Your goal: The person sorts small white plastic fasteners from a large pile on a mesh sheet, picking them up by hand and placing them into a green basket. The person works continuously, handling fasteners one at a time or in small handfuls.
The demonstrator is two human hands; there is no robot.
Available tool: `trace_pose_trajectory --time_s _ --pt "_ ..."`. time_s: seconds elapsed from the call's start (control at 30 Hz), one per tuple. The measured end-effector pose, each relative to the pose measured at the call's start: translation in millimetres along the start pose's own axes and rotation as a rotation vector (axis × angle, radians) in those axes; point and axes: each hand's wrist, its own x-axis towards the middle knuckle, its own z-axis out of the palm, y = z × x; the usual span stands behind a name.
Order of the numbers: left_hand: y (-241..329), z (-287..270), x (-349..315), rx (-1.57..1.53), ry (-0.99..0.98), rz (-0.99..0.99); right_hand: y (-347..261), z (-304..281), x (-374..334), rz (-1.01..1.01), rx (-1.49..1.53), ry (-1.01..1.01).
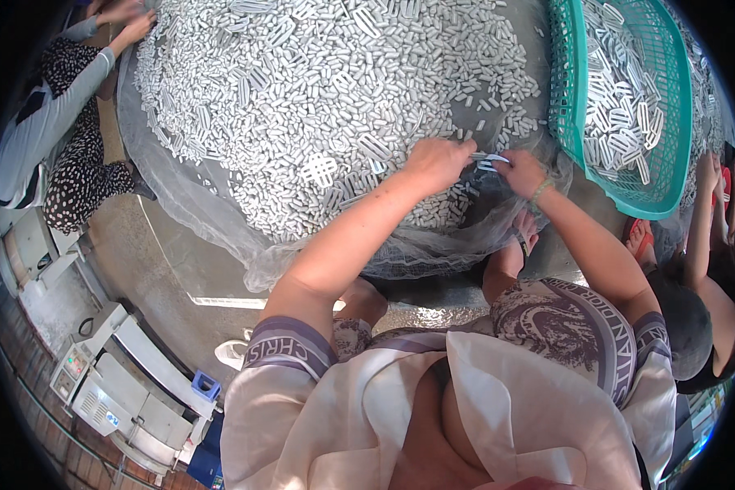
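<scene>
A small silver-white slotted piece (490,161) spans the gap between my two hands, over the near right edge of a wide heap. My left hand (438,166) pinches its left end, and my right hand (524,174) grips the right end with fingers closed. A band circles my right wrist. Under and beyond my hands spreads the heap of small silver oblong pieces (335,106), with larger slotted pieces (374,149) and a grid-like piece (318,171) scattered on top. Fine mesh netting (261,265) edges the heap.
A teal plastic basket (676,106) filled with slotted pieces stands right of the heap. A co-worker's sleeved arm (73,102) reaches in at far left; another person's arm (698,220) is at right. A grey machine (139,384) and small blue basket (206,385) stand lower left.
</scene>
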Motion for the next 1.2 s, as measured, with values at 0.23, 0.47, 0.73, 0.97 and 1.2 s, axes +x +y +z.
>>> trace_pose_trajectory --time_s 0.23,0.47,0.73,0.97,1.2 --pt "-2.4 9.5 -2.7 0.121 0.010 0.116 -3.5 -0.8 5.5 0.015 -0.035 -0.081" --pt "-4.7 11.9 -2.7 0.150 0.018 0.177 -1.0 4.5 8.8 0.035 -0.043 -0.063" --pt "5.3 18.4 -9.7 0.219 -0.060 0.155 -0.7 10.3 11.5 0.038 -0.076 -0.047" --pt "36.1 27.7 -7.4 0.159 -0.149 -0.052 -1.0 6.9 19.2 0.029 -0.073 -0.120" --pt "10.3 12.5 -7.5 0.063 -0.139 0.007 2.7 7.4 19.9 0.019 -0.037 -0.110"
